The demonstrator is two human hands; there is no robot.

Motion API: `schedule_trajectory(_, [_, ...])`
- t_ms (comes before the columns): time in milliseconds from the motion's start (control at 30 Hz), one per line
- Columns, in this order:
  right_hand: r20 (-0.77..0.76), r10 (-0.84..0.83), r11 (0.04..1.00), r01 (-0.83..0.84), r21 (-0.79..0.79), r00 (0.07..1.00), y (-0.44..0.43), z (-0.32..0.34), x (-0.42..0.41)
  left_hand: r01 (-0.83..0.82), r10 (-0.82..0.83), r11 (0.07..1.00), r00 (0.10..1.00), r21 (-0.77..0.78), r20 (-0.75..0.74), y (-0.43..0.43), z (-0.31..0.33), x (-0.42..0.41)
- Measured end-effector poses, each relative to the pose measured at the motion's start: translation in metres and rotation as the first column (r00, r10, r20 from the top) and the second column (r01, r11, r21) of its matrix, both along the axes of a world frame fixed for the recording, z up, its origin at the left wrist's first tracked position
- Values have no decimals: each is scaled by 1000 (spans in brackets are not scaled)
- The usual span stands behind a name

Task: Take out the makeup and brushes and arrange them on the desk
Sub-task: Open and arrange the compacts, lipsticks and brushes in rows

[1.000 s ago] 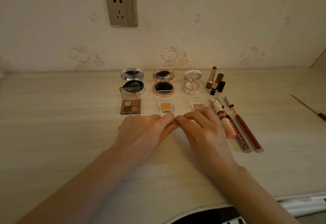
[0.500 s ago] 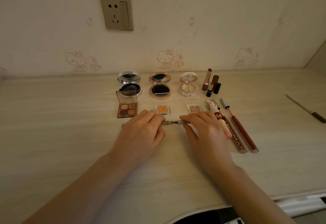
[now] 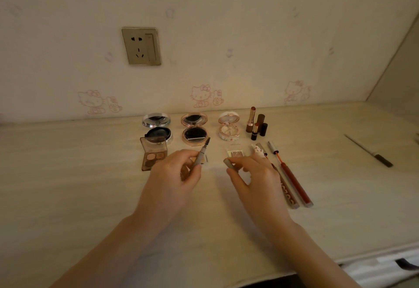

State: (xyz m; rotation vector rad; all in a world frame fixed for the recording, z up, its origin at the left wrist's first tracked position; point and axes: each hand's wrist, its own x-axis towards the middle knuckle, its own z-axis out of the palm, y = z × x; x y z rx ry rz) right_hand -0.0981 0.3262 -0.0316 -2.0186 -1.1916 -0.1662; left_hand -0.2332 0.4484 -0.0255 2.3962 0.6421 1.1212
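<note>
Pulled apart now: left hand (image 3: 172, 174) grips the brush (image 3: 200, 151), right hand (image 3: 254, 174) its cap (image 3: 231, 165); most makeup already arranged on the counter (image 3: 68, 185).

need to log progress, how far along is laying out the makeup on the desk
Mostly done, it seems. Already set out in rows: three open compacts, an eyeshadow palette, lipsticks and lip glosses. In hand: the left hand holds an uncapped brow pencil, spoolie end up; the right hand holds its cap. Left: setting those two down on the desk.
</note>
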Motion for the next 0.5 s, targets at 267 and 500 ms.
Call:
schedule_trajectory(267, [-93,-18,999,16,-28,996,-17,14,11,14,-19,986,999,-164,-28,-12,4,14])
schedule_trajectory(500, [-159,4,1000,-4,-3,987,-33,15,31,75,-94,969,993,-235,-70,-34,7,42])
